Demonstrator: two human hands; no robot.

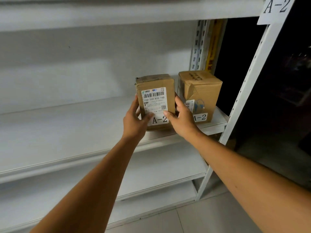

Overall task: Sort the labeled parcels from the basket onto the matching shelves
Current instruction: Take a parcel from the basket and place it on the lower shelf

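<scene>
A brown cardboard parcel (155, 91) with a barcode label and an "A-2" sticker stands upright at the front of the white shelf (67, 132). My left hand (134, 120) grips its left side, thumb on the front face. My right hand (180, 118) grips its right side, thumb beside the sticker. Whether the parcel rests on the shelf or hangs just above it is hidden by my hands. A second cardboard parcel (200, 93), also marked "A-2", stands on the shelf just to the right.
An "A-2" sign (276, 7) hangs at the top of the white perforated upright (249, 81). Lower shelves (159, 167) lie below. A back post and a yellow strip (212, 46) stand behind the second parcel. Dark space lies to the right.
</scene>
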